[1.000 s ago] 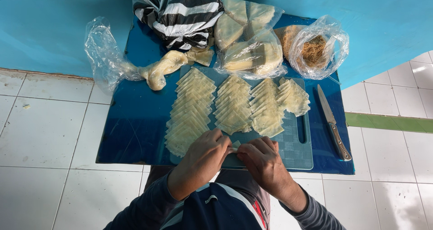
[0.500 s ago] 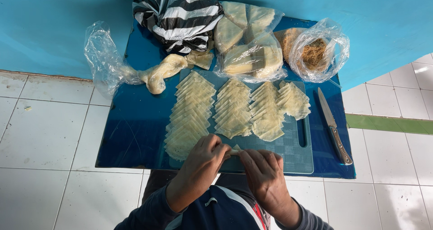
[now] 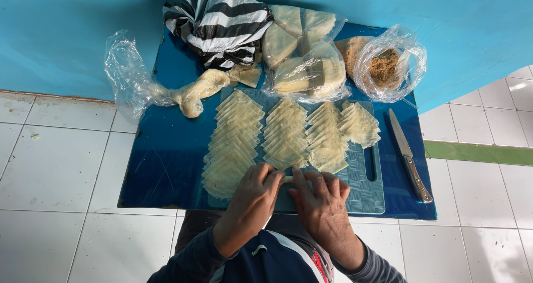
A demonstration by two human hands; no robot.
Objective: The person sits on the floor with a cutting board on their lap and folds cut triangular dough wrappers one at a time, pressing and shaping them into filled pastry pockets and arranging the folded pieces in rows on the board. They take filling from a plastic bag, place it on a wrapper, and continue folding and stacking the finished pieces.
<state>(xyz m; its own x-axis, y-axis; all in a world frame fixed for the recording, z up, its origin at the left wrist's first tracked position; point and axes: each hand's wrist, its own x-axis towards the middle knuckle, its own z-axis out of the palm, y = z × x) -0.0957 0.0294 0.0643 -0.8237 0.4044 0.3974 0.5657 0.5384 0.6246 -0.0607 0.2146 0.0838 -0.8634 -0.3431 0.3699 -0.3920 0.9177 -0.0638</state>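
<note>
from the head camera, the left hand [image 3: 252,197] and right hand [image 3: 319,200] sat together, fingers curled narrow around a small pale wrapper piece [image 3: 287,179], apparently rolling or folding it at the near edge of the grey cutting board [image 3: 366,197]; the step looked midway, and finishing it would call for even pressure from both thumbs. just beyond the hands lay overlapping rows of thin, matte wrapper sheets [image 3: 233,144]. a steel knife [image 3: 410,156] rested to the right, crinkled clear bags [image 3: 388,66] further beyond.
</note>
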